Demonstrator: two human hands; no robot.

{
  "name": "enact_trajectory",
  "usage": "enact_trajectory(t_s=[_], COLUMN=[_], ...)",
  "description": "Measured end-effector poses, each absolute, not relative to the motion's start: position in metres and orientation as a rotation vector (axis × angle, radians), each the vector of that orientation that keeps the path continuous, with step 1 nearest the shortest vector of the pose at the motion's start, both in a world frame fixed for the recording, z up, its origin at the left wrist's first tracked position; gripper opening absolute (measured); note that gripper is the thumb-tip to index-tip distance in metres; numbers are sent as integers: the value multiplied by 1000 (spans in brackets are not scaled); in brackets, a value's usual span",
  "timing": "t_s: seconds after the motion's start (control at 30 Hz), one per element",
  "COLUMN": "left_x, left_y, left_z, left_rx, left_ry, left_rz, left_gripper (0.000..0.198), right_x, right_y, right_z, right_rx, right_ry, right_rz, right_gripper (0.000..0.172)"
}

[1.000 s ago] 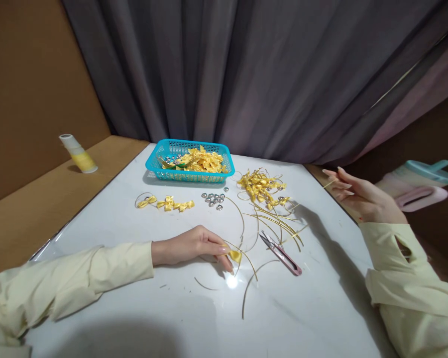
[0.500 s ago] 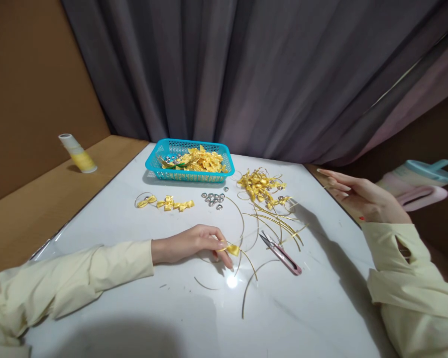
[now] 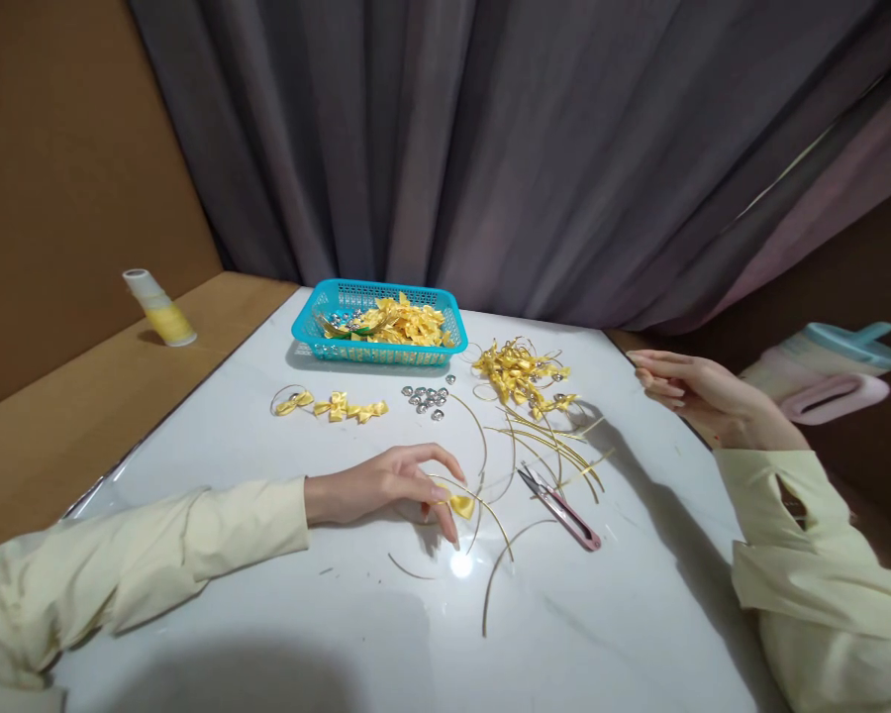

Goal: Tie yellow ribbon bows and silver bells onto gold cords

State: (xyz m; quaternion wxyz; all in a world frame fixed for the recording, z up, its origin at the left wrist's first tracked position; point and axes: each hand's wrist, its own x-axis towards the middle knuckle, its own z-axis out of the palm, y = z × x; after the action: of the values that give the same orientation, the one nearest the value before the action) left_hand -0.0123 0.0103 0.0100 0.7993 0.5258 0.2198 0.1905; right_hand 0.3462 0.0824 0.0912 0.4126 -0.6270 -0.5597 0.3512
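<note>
My left hand (image 3: 386, 483) rests on the white table (image 3: 282, 594) and pinches a small yellow ribbon bow (image 3: 461, 506) between thumb and fingers. A thin gold wire (image 3: 494, 520) runs from the bow. My right hand (image 3: 694, 391) hovers above the table's right edge, fingers stretched out and close together, nothing visible in it. Pink thread snips (image 3: 560, 507) lie between the two hands. More gold wires (image 3: 549, 446) fan out behind the snips.
A blue basket (image 3: 377, 349) of yellow bows stands at the back. Three bows (image 3: 334, 406) on a wire, silver beads (image 3: 427, 398) and a heap of wired bows (image 3: 520, 371) lie mid-table. A thread spool (image 3: 155, 309) stands left. A pink and blue object (image 3: 832, 371) sits right.
My right hand has moved a little left and lower, and its fingers have straightened. My left hand's fingers have lifted slightly around the bow.
</note>
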Motion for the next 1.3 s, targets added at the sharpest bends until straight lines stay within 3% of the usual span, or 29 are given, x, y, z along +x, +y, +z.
enact_trajectory(t_s=[0.2, 0.33, 0.5, 0.7, 0.87, 1.03, 1.17, 1.3], left_x=[-16, -16, -13, -12, -11, -10, -11, -11], left_y=[13, 12, 11, 11, 12, 14, 12, 7], left_z=[11, 13, 12, 12, 8, 3, 1, 2], left_rx=[1175, 1184, 1258, 1284, 1239, 1222, 1269, 1326], left_ry=[414, 457, 558, 706, 720, 706, 703, 737], left_rz=[362, 323, 358, 417, 459, 458, 473, 513], left_gripper=[19, 24, 20, 27, 28, 32, 34, 33], right_x=[303, 257, 217, 232, 254, 252, 254, 274], right_y=[80, 70, 52, 30, -7, -37, -45, -50], right_z=[78, 57, 39, 63, 56, 29, 19, 25], right_rx=[-1506, -1468, -1421, -1512, -1919, -1903, -1874, -1890], right_ry=[-1475, -1701, -2272, -2505, -2706, -2700, -2749, -2693], right_rz=[1312, 1393, 937, 241, 276, -152, -508, -355], right_gripper=[24, 23, 13, 15, 27, 14, 16, 19])
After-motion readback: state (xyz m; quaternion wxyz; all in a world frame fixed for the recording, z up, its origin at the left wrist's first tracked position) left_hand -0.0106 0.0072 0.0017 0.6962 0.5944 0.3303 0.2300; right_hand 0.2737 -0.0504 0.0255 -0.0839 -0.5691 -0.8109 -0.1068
